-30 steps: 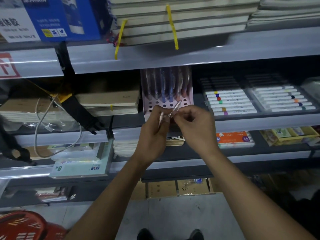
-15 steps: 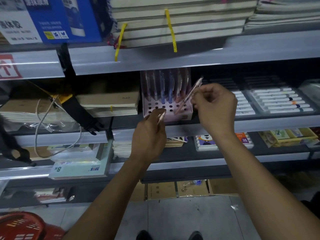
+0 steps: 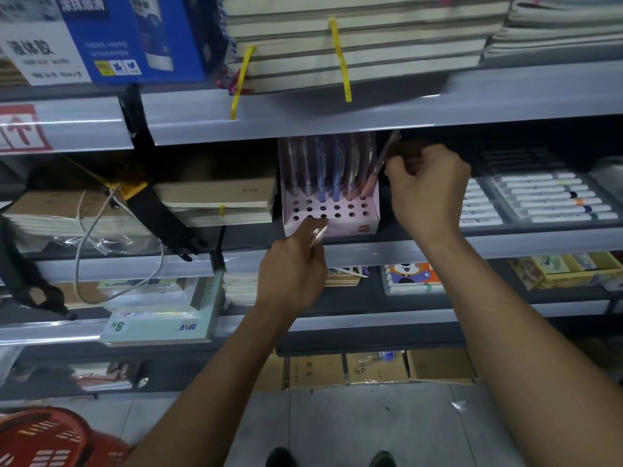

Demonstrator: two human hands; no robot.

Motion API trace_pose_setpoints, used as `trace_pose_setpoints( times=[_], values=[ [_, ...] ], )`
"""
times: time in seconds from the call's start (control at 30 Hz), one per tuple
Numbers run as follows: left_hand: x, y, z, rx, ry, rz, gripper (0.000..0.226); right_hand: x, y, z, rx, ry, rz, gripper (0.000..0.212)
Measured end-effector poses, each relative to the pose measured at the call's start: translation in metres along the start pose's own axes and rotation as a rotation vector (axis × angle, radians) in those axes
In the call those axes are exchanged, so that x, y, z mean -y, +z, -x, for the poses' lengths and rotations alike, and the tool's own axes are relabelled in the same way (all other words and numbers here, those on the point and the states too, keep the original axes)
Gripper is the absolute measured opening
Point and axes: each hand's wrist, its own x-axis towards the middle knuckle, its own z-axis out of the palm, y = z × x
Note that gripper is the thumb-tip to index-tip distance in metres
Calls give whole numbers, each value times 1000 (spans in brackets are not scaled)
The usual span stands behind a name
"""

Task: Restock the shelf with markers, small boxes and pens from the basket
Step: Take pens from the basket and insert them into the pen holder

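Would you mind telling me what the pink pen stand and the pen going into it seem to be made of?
The pink pen stand looks like matte printed cardboard: flat folded panels, punched round holes, no shine. The pen pinched in the right hand seems to be clear plastic with a pinkish tip; the dark shelf shows through its barrel, though blur leaves that uncertain.

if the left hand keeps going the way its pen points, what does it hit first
Most likely the pink pen holder: the left hand aims its pen up at the holder's front edge and empty front holes. Depth is hard to judge.
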Motion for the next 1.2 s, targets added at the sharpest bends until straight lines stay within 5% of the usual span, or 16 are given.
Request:
trace_pose_setpoints(
  times=[0.53, 0.63, 0.83, 1.0, 1.2],
  values=[
    [1, 2, -1, -12, 9, 25, 37, -8, 11, -7, 194, -75, 197, 37],
    [2, 4, -2, -23, 3, 67, 34, -14, 14, 0, 210, -76, 191, 16],
    [-6, 3, -5, 14, -72, 209, 20, -24, 10, 36, 141, -60, 80, 5],
    [-14, 3, -6, 98, -48, 229, 35, -18, 8, 69, 322, -43, -111, 5],
    [-21, 11, -6, 209, 83, 281, 22, -3, 9, 92, 391, 25, -341, 14]
  ],
)
